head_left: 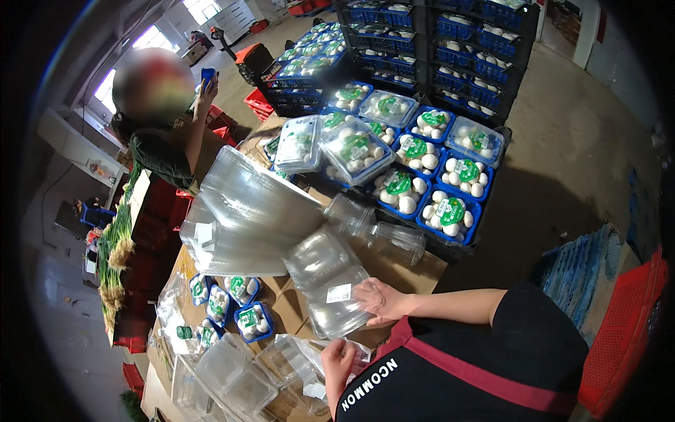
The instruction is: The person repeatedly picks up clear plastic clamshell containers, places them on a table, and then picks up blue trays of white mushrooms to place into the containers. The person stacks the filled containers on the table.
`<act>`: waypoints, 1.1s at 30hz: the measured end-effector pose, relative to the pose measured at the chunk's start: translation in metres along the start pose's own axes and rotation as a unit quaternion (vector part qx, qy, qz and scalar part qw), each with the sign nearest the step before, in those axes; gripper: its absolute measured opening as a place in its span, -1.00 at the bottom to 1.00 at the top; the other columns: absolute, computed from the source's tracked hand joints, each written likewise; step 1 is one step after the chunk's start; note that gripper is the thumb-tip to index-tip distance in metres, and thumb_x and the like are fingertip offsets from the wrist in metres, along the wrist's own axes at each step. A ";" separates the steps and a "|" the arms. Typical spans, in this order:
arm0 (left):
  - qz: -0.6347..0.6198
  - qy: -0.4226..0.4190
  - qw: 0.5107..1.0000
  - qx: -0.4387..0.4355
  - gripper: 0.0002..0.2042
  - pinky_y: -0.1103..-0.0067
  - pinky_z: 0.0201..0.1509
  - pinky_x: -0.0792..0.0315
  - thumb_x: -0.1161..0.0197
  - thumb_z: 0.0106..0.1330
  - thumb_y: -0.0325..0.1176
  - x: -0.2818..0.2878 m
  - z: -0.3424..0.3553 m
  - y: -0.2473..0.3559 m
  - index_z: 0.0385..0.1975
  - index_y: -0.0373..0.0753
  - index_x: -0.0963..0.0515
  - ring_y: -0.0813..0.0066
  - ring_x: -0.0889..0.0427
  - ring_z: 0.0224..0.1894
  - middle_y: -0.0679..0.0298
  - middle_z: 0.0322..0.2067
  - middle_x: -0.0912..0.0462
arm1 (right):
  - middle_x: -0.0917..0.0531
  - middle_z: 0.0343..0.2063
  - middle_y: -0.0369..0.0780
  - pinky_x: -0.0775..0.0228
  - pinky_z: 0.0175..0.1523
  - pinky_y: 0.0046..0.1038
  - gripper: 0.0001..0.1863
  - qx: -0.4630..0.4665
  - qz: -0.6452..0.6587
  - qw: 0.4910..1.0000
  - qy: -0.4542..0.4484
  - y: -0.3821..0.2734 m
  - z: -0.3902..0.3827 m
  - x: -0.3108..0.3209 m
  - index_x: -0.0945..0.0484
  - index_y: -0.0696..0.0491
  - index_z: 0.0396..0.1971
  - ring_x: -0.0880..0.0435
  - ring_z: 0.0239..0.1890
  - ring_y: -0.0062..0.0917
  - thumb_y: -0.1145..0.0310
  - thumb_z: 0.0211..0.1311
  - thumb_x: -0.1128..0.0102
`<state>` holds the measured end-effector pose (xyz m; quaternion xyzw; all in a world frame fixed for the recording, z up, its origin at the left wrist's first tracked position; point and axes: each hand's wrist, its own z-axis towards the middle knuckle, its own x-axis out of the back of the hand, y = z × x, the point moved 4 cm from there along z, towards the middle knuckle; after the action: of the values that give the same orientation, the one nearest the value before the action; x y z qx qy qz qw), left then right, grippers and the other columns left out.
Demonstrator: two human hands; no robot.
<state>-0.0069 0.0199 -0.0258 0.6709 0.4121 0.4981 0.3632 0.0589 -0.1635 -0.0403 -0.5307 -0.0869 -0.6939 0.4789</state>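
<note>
My right hand lies flat, fingers apart, on the edge of a stack of clear plastic clamshell containers bearing a white label. Closer to my body, my left hand is closed; thin clear plastic shows beside its fingers, but what they grip is hidden. Left of the stack, several small blue trays of white mushrooms with green labels sit on the cardboard-covered table. A larger nested stack of clear containers rises behind them.
Beyond the table, a black crate holds blue mushroom trays, with clear-lidded packs on top. Tall black crate stacks stand behind. A co-worker raises a hand at left, near green onions. A red crate stands at right.
</note>
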 end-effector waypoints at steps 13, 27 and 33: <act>-0.001 0.002 1.000 0.010 -0.82 0.68 -0.65 -0.22 -0.12 0.10 -0.48 -0.009 -0.005 0.023 -0.68 -0.36 -0.33 0.70 -0.29 -0.69 0.36 -0.78 -0.32 | -0.31 0.04 -0.23 0.20 0.23 -0.16 -0.45 -0.097 0.129 0.987 -0.009 -0.005 0.005 0.000 -0.40 -0.08 -0.05 -0.19 0.15 -0.37 0.12 -0.15 -0.23; 0.036 0.010 0.996 -0.085 -0.73 0.69 -0.51 -0.28 -0.15 0.04 -0.45 -0.007 -0.007 0.010 -0.21 -0.29 -0.52 0.65 -0.30 -0.65 0.27 -0.70 -0.37 | -0.43 -0.08 -0.26 0.11 0.19 -0.21 -0.57 -0.130 0.168 0.976 0.051 -0.007 0.011 0.011 -0.50 -0.05 -0.24 -0.28 0.09 -0.42 0.12 -0.19 -0.28; 0.068 0.032 0.991 -0.115 -0.86 0.59 -0.48 -0.34 -0.15 0.05 -0.45 -0.007 0.002 0.004 -0.61 -0.38 -0.37 0.45 -0.41 -0.63 0.10 -0.42 -0.57 | -0.53 -0.26 -0.26 -0.16 0.02 -0.32 -0.54 -0.084 0.116 0.975 0.170 -0.004 0.021 0.033 -0.48 0.00 -0.28 -0.48 -0.14 -0.40 0.11 -0.22 -0.37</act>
<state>-0.0051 0.0114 -0.0257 0.6350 0.3167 0.5870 0.3897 0.0704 -0.1674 -0.0030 -0.4500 0.1168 -0.7182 0.5177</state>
